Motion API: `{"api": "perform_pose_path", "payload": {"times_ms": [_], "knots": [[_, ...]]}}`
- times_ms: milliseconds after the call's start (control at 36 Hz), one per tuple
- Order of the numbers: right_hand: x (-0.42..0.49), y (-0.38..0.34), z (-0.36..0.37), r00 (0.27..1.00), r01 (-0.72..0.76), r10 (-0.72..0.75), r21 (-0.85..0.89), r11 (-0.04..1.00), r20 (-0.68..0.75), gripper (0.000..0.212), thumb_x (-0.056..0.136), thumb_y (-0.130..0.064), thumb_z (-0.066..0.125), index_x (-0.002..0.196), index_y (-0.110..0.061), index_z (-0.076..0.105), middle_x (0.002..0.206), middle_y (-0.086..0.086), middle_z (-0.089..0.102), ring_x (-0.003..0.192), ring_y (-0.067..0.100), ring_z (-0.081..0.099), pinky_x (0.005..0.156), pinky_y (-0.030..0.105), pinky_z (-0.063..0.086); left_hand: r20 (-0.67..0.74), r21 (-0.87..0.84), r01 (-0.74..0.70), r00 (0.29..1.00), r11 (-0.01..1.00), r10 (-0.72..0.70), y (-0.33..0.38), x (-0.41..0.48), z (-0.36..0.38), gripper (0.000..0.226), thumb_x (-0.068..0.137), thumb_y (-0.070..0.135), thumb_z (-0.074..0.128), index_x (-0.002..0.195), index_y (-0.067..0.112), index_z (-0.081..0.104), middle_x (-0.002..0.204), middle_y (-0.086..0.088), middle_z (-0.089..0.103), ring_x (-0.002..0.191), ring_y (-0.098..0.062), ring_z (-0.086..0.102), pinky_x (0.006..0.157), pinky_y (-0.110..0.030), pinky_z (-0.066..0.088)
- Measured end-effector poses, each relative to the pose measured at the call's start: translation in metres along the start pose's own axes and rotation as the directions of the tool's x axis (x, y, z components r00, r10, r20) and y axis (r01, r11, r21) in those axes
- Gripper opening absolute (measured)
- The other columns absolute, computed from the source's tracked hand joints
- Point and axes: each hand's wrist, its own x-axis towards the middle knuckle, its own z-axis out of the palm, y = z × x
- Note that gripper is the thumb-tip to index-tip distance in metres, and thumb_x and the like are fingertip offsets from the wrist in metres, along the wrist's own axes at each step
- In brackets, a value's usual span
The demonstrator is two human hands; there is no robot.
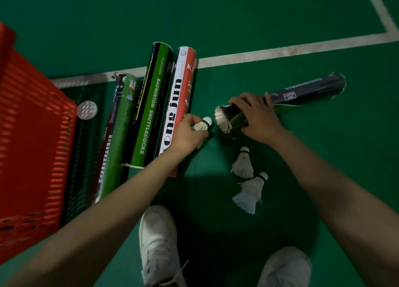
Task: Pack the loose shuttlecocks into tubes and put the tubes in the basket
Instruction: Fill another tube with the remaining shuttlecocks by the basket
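Note:
My right hand (258, 119) grips a dark tube (306, 91) that lies on the green floor, its open silver-lined mouth (221, 119) facing left. My left hand (186, 133) pinches a white shuttlecock (203, 124), cork tip pointing at that mouth, a small gap apart. Two loose shuttlecocks (243, 163) (250, 191) lie on the floor just below the tube. To the left lie three more tubes side by side: a red-and-white one (179, 101), a black-and-green one (151, 113) and a green-and-maroon one (116, 139). A red mesh basket (32, 135) stands at the far left.
A round silver tube cap (87, 110) lies between the basket and the tubes. White court lines (280, 51) cross the floor behind the tubes. My two white shoes (159, 243) (285, 267) stand at the bottom of the view.

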Motion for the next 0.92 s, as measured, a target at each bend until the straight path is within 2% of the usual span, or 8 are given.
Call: {"api": "perform_pose_path", "payload": {"times_ms": [83,194,333,389,472,639,806,917], "knots": [[-0.007,-0.011,-0.008,0.998,0.003,-0.001,0.030,1.000,-0.069,0.077,0.070,-0.016,0.071,0.139,-0.026,0.037,0.137,0.007,0.038,0.128,0.031,0.037,0.113,0.059,0.007,0.041,-0.075,-0.127,0.991,0.989,0.131,0.003,-0.011,-0.005,0.027,0.072,0.005,0.066,0.086,0.027,0.057,0.083,-0.010,0.059,0.056,-0.015,0.051,0.051,-0.023,0.041],[-0.014,-0.031,-0.013,0.991,0.031,-0.023,0.058,0.998,-0.133,0.078,0.068,-0.019,0.072,0.138,-0.028,0.039,0.132,0.007,0.042,0.121,0.032,0.044,0.108,0.059,0.020,-0.053,-0.103,-0.248,0.969,0.963,0.243,0.004,-0.018,0.003,0.027,0.065,0.026,0.060,0.091,0.034,0.057,0.104,-0.018,0.059,0.088,-0.027,0.059,0.076,-0.033,0.048],[-0.022,-0.048,-0.009,0.979,0.021,-0.002,0.090,0.996,-0.202,0.079,0.066,-0.025,0.076,0.137,-0.024,0.042,0.126,0.011,0.046,0.114,0.035,0.047,0.103,0.050,0.026,-0.075,-0.430,-0.282,0.958,0.858,0.277,0.018,-0.023,0.007,0.048,0.069,0.011,0.048,0.113,0.025,0.039,0.118,-0.011,0.046,0.065,-0.023,0.058,0.046,-0.034,0.047],[-0.024,-0.048,-0.010,0.975,-0.012,0.035,0.103,0.995,-0.220,0.080,0.066,-0.026,0.077,0.138,-0.024,0.043,0.126,0.012,0.047,0.115,0.035,0.046,0.102,0.049,0.027,-0.045,-0.482,-0.275,0.956,0.832,0.290,0.029,-0.022,0.005,0.057,0.073,0.015,0.045,0.128,0.019,0.032,0.136,-0.003,0.038,0.098,-0.022,0.058,0.063,-0.042,0.053],[-0.026,-0.047,-0.012,0.971,-0.050,0.075,0.114,0.992,-0.225,0.080,0.069,-0.027,0.076,0.140,-0.024,0.041,0.127,0.012,0.045,0.117,0.034,0.044,0.101,0.046,0.027,0.052,-0.405,-0.219,0.964,0.888,0.261,0.039,-0.011,0.010,0.062,0.087,0.045,0.036,0.144,0.022,0.025,0.147,0.010,0.029,0.133,-0.001,0.031,0.112,-0.047,0.030],[-0.021,-0.033,-0.019,0.974,-0.125,0.144,0.112,0.986,-0.175,0.079,0.074,-0.023,0.073,0.143,-0.025,0.035,0.131,0.010,0.041,0.121,0.032,0.040,0.104,0.043,0.024,0.078,-0.230,-0.221,0.967,0.948,0.244,0.057,-0.001,0.037,0.086,0.079,0.072,0.020,0.149,0.023,0.018,0.154,0.003,0.022,0.142,-0.012,0.018,0.117,-0.045,0.018],[-0.019,-0.001,-0.014,0.982,-0.163,0.169,0.083,0.983,-0.081,0.082,0.072,-0.022,0.074,0.143,-0.029,0.034,0.133,0.010,0.040,0.122,0.032,0.040,0.107,0.044,0.026,0.052,-0.478,-0.076,0.992,0.875,0.115,0.056,0.013,0.056,0.076,0.082,0.066,0.029,0.145,0.024,0.023,0.145,0.006,0.026,0.133,-0.008,0.026,0.112,-0.036,0.022],[-0.013,0.021,-0.010,0.975,-0.218,0.221,0.080,0.973,-0.026,0.078,0.073,-0.022,0.072,0.140,-0.029,0.034,0.133,0.012,0.038,0.120,0.034,0.041,0.107,0.046,0.027,-0.219,-0.581,0.131,0.925,0.803,-0.309,0.043,0.022,0.069,0.044,0.099,0.031,0.037,0.134,0.005,0.039,0.139,-0.015,0.040,0.115,-0.021,0.043,0.101,-0.033,0.034]]}}
